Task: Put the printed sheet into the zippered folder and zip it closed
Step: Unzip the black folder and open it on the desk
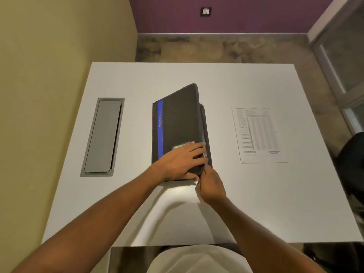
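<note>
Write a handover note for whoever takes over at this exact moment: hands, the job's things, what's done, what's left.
Left hand: lies on the zippered folder cover, fingertips bent over its right edge.
Right hand: pinches at the folder's near right corner; the zipper pull itself is hidden.
Things: the folder sits mid-way across the table, its cover lifted at the far end. The printed sheet lies flat to its right, apart from it.
Done: folder partly open.
Left: open it fully, slide the sheet in, zip it closed.
</note>
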